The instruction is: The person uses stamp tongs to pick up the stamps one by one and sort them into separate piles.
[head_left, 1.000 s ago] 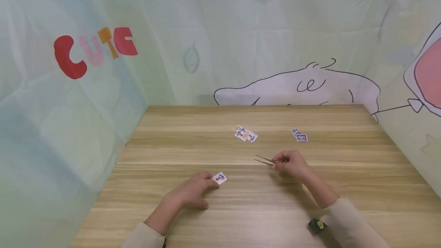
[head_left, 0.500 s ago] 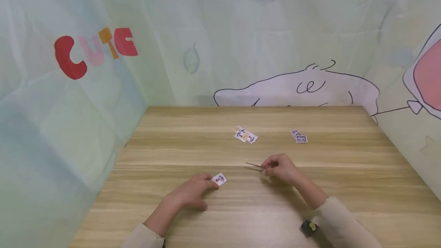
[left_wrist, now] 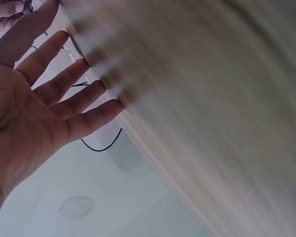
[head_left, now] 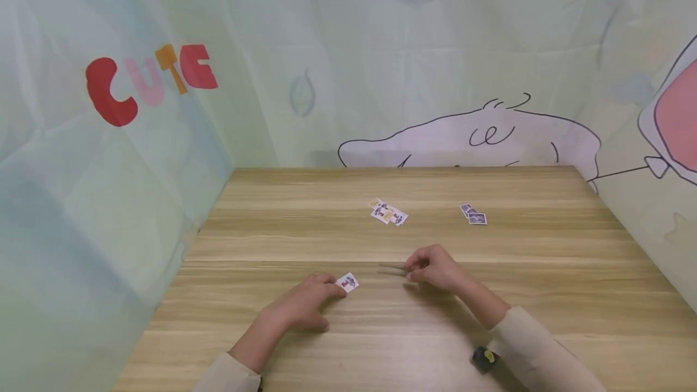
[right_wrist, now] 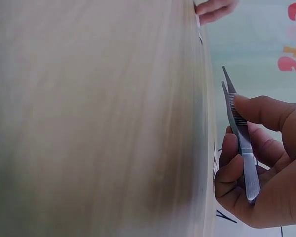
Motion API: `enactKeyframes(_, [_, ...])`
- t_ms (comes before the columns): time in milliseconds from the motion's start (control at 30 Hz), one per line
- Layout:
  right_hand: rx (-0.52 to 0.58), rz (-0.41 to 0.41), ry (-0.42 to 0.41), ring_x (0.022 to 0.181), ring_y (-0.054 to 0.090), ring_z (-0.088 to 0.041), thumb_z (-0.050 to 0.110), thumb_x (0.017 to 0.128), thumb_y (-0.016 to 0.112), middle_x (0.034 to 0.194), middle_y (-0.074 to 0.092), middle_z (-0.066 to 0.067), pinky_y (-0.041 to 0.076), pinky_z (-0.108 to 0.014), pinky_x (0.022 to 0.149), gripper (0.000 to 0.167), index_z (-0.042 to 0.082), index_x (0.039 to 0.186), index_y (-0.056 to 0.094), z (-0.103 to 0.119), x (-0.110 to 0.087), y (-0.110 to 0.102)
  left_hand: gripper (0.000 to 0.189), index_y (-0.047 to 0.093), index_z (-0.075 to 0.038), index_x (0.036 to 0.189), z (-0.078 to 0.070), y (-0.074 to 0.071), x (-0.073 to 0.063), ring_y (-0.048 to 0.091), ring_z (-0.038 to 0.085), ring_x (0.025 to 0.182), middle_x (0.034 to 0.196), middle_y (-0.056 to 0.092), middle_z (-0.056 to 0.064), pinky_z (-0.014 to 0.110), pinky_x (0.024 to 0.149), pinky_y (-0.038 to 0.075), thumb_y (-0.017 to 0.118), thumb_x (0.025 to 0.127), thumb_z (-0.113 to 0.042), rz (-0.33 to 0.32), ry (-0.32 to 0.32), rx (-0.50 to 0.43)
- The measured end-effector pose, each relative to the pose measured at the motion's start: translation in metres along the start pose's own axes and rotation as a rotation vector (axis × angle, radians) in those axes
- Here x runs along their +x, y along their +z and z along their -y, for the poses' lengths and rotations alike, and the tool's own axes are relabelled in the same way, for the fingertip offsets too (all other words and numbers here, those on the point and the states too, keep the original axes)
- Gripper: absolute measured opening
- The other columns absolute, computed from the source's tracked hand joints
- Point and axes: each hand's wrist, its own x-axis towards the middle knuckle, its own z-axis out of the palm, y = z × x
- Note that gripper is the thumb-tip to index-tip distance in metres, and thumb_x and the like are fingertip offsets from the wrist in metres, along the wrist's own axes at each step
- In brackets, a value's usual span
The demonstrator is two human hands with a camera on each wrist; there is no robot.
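My left hand (head_left: 305, 304) rests on the table with straight, spread fingers. Its fingertips touch the edge of a small white printed sticker-like piece (head_left: 349, 282), partly covering it. In the left wrist view the palm (left_wrist: 27, 106) is bare and the fingertips meet the wood. To the right, my right hand (head_left: 435, 268) pinches a pair of metal tweezers (right_wrist: 244, 143) between thumb and fingers. The tweezer tips stand slightly apart with nothing between them, pointing left toward the printed piece and short of it.
Several overlapping printed pieces (head_left: 389, 212) lie at the back middle of the wooden table (head_left: 283, 198). A smaller group of dark pieces (head_left: 474, 215) lies right of them. A black device (head_left: 483, 359) sits at the right wrist. Printed cloth walls (head_left: 305, 35) border the table.
My right hand has moved left and slightly nearer to me, bringing the tweezers toward the printed piece. My left hand and that piece have stayed in place.
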Motion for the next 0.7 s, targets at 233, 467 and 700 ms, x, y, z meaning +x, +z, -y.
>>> enactKeyframes(233, [-0.088, 0.062, -0.093, 0.061, 0.051, -0.011, 0.001, 0.069, 0.075, 0.066, 0.058, 0.003, 0.045, -0.024, 0.055, 0.016, 0.000, 0.083, 0.069, 0.000, 0.007, 0.011, 0.061, 0.063, -0.009, 0.117, -0.001, 0.000, 0.000, 0.044, 0.030, 0.113, 0.124, 0.050, 0.013, 0.046, 0.093, 0.042, 0.075, 0.058, -0.002, 0.001, -0.004, -0.006])
enactKeyframes(467, [-0.098, 0.095, -0.092, 0.061, 0.051, -0.011, 0.001, 0.070, 0.075, 0.065, 0.059, 0.005, 0.046, -0.025, 0.057, 0.013, 0.003, 0.082, 0.069, 0.006, 0.013, 0.021, 0.062, 0.064, -0.011, 0.117, -0.001, 0.002, 0.001, 0.047, 0.029, 0.108, 0.122, 0.052, 0.013, 0.045, 0.090, 0.044, 0.075, 0.057, -0.002, 0.003, 0.012, 0.011])
enactKeyframes(700, [-0.099, 0.114, -0.060, 0.064, 0.052, -0.011, 0.000, 0.071, 0.074, 0.067, 0.059, 0.004, 0.047, -0.026, 0.060, 0.014, 0.001, 0.083, 0.068, 0.014, 0.020, 0.028, 0.059, 0.064, -0.010, 0.116, 0.000, 0.001, 0.002, 0.046, 0.031, 0.112, 0.124, 0.051, 0.015, 0.046, 0.092, 0.043, 0.075, 0.058, -0.002, 0.003, 0.018, 0.023])
